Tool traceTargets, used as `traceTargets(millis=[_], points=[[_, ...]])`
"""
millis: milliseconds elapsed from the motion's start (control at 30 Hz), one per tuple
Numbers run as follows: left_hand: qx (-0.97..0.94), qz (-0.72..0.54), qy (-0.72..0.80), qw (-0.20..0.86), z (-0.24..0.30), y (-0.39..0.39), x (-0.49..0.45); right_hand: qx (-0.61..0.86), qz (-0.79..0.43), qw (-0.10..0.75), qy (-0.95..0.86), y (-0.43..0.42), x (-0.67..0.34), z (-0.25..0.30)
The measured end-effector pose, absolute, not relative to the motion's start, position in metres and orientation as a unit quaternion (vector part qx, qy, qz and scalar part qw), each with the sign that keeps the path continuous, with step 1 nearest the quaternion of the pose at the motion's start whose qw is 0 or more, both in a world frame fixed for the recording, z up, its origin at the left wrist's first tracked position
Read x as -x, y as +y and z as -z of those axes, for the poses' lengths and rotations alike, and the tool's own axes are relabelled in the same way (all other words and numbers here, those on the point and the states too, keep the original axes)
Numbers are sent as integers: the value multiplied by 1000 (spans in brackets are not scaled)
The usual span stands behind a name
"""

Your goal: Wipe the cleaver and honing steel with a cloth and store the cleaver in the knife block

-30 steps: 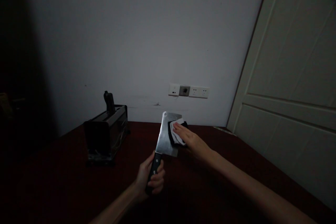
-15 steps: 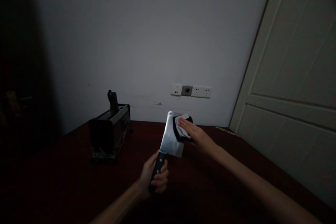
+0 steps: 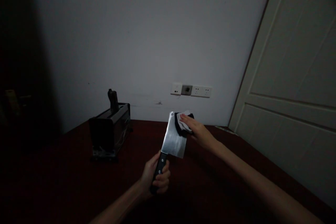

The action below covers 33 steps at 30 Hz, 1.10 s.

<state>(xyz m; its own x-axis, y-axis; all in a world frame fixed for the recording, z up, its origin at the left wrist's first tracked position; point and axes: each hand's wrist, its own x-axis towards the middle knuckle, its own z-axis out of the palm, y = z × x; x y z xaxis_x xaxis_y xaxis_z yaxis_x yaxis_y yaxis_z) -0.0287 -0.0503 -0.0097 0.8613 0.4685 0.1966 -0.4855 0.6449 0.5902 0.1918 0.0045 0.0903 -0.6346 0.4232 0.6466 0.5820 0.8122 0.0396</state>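
A cleaver (image 3: 173,142) with a broad steel blade and a black riveted handle is held up over the table, blade pointing away and tilted slightly right. My left hand (image 3: 156,175) wraps round its handle. Against the upper right part of the blade my right hand (image 3: 198,130) presses a folded black and white cloth (image 3: 181,126). The fingers lie over the cloth, which covers the far corner of the blade.
On the left of the dark red table (image 3: 210,182) stands a black knife block (image 3: 110,126) with black handles (image 3: 112,100) sticking up. Wall sockets (image 3: 201,91) sit behind the table. A pale panelled door (image 3: 288,119) borders the right side.
My right hand has slid the cloth slightly up and to the right along the blade. The cleaver and my left hand have shifted a little to the right.
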Motion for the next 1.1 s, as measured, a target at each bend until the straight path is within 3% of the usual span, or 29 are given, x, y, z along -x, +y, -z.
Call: traceTargets(millis=[300, 567, 867, 1100], points=[[-311, -289, 17, 905, 18, -46, 29, 181, 63, 233, -953, -43, -155, -51], [-341, -269, 13, 901, 10, -51, 27, 297, 100, 338, -887, 16, -172, -103], [-314, -314, 79, 892, 14, -45, 31, 190, 23, 245, -951, -45, -140, -52], [-337, -281, 5, 898, 11, -50, 27, 291, 78, 322, -898, 13, -163, -98]])
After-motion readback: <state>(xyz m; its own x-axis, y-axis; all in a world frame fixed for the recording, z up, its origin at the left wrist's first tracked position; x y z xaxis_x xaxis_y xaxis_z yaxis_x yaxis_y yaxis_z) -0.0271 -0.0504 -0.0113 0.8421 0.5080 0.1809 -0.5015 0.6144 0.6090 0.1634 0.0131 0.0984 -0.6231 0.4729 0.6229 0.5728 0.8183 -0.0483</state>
